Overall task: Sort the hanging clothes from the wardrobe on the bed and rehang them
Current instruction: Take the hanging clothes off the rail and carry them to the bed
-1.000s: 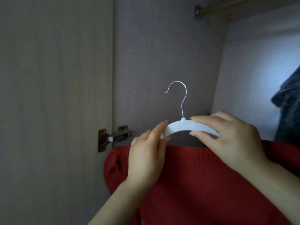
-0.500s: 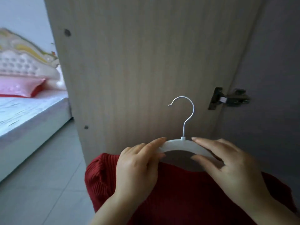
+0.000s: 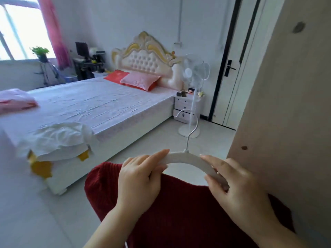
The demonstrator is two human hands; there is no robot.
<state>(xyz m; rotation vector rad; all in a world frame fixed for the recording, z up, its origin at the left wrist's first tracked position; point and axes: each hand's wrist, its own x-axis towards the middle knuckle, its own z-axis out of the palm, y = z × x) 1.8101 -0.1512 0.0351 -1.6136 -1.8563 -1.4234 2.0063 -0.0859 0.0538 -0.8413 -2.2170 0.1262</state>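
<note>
Head view: both hands, left hand (image 3: 138,178) and right hand (image 3: 238,183), grip white hanger (image 3: 186,158); red garment (image 3: 179,212) hangs.

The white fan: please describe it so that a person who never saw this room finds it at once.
Find the bed with the cream and gold headboard. Right of the headboard stands a white nightstand. The fan rises in front of it: the only tall thing on a thin pole with a round floor base.

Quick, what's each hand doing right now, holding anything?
Left hand: holding the left side of the white hanger with the red knit garment on it.
Right hand: holding the hanger's right side.
</note>
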